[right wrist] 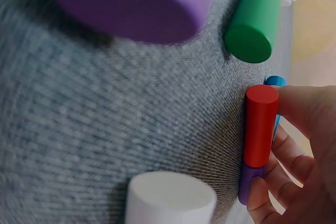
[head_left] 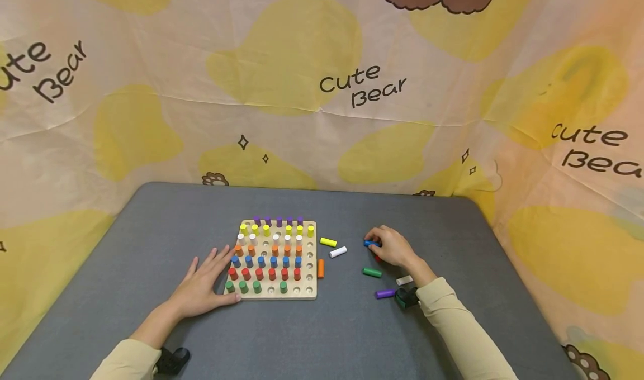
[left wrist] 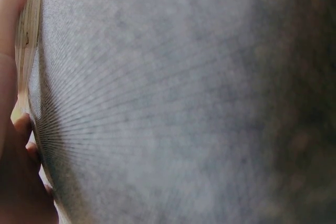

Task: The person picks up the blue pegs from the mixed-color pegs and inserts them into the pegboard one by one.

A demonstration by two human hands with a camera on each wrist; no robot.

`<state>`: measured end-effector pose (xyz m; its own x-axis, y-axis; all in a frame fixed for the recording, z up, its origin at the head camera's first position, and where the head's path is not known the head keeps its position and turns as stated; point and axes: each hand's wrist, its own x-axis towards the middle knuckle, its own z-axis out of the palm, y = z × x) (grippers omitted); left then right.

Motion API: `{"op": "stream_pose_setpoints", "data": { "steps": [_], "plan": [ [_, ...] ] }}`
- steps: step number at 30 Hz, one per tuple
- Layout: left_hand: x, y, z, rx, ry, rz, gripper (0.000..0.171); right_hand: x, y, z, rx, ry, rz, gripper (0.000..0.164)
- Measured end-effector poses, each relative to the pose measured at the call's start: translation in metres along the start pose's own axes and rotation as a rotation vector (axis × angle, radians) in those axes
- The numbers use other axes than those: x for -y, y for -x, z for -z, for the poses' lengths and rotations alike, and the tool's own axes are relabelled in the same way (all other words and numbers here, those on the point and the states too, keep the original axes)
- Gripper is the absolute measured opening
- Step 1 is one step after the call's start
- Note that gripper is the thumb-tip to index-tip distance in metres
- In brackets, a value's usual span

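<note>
A wooden pegboard [head_left: 313, 248] lies on the table, bearing rows of coloured pegs: purple, yellow, white, orange, blue, red and green. My left hand [head_left: 203, 285] rests against its left side, fingers spread, the thumb at the front left corner; the left wrist view catches the thumb along the board's edge [left wrist: 30, 40]. To the right of the board, my right hand [head_left: 394, 247] pinches a loose blue peg [head_left: 370, 243] low at the table. In the right wrist view a red peg [right wrist: 260, 127] and a purple peg [right wrist: 252, 184] lie beside those fingers, partly covering the blue one.
Between board and right hand lie a yellow peg [head_left: 328, 242], a white peg [head_left: 338, 252] and an orange peg [head_left: 321, 269]. Nearer the right wrist are a green peg [head_left: 372, 272], a purple peg [head_left: 385, 294] and another white peg [head_left: 405, 280]. Printed cloth hangs around the grey table [head_left: 282, 341].
</note>
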<state>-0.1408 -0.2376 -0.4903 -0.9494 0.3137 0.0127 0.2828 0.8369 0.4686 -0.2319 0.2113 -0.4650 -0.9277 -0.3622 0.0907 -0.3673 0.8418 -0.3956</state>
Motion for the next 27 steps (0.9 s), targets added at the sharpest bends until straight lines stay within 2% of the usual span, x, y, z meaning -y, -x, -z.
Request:
{"op": "stream_pose_setpoints", "data": {
  "steps": [16,27],
  "plan": [
    [0.002,-0.001,-0.001,0.004,0.009,-0.005,0.102,0.008,-0.001,-0.001,-0.09,-0.016,0.046,0.014],
    [0.001,-0.001,-0.001,-0.001,0.014,-0.013,0.102,0.027,-0.005,-0.007,-0.097,-0.044,0.069,0.013]
  ]
}}
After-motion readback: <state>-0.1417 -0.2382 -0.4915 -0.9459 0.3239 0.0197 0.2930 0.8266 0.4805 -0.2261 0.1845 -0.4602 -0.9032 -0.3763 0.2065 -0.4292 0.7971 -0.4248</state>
